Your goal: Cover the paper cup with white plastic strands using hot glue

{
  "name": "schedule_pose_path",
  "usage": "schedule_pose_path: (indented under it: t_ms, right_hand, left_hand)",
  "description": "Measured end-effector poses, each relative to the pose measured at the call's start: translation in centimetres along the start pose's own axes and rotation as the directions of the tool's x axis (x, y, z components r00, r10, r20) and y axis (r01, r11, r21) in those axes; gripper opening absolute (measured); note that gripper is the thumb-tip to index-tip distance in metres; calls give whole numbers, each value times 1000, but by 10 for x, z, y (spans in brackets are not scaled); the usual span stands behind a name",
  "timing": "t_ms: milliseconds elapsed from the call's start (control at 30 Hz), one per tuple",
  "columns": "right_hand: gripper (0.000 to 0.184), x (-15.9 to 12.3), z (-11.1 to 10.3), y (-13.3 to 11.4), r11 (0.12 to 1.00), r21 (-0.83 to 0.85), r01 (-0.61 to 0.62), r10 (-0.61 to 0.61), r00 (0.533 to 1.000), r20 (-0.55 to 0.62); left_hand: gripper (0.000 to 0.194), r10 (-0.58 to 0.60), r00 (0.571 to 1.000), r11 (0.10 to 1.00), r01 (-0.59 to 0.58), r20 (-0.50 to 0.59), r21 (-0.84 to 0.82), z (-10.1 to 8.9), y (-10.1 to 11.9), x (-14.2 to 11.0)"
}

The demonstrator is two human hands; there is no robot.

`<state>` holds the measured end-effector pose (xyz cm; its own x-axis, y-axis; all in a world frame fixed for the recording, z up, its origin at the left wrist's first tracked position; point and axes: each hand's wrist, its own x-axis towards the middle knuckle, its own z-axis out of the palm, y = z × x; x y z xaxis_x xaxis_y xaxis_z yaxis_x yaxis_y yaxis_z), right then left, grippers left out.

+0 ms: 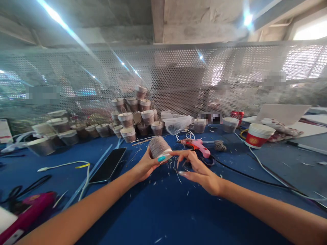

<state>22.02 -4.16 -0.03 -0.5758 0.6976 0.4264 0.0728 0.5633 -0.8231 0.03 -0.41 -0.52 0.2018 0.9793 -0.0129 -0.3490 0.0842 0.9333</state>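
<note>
Forearms [102, 204] reach in from both lower corners, over blue tabletop [143, 219]. Magenta tool [38, 204] low at far left, partly cut off by the frame. Dark phone [109, 166] beyond my left forearm, beside my wrist.

My left hand [145, 168] is closed on the yarn-wrapped cup [157, 146], just off the table as far as I can judge; underside hidden. Thumb lies over the white rim [167, 155], teal nail showing. Cup is tipped: long axis runs from the wrapped body, up and left, down to the rim, facing right and toward me. So the rim end is the one nearer my right hand [204, 173]. That hand is open, fingers and thumb apart, clamped on nothing; its index fingertip is at the rim, touching or just short, cannot tell.

Farther: pink glue gun [203, 148] beyond my right hand, grey yarn ball [220, 145] just right of it. Stacked cups [126, 119] behind the held one, to its left. Perforated screen [176, 85] at the back.
</note>
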Motion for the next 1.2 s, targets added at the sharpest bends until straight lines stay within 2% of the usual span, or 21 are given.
schedule_pose_path:
  t_ms: [133,200,300,467,667,933,1200]
  right_hand:
    - [18,1,0,-2,999,25,-21,20,999,34]
    - [17,2,1,-2,995,76,-58,57,998,12]
    - [15,5,1,3,971,216,-103,119,991,-64]
    - [15,11,1,16,895,444,-43,115,984,-136]
    - [14,16,-1,18,899,433,-67,172,963,-208]
    - [18,17,-2,18,824,541,-169,357,896,-264]
    - [17,15,-1,22,864,485,-136,267,941,-211]
  left_hand:
    - [99,-14,1000,999,13,7,48,2,0,-2]
    - [98,-22,1000,998,21,6,61,0,0,-3]
    - [94,-18,999,998,15,44,54,-3,-2,-2]
    - [85,-9,994,1000,8,109,9,-4,-1,-1]
    - [84,-22,995,999,25,97,-26,-3,2,-3]
    - [84,-15,995,999,19,99,-38,-2,1,-4]
    - [83,-49,991,993,62,125,-98,-7,3,0]
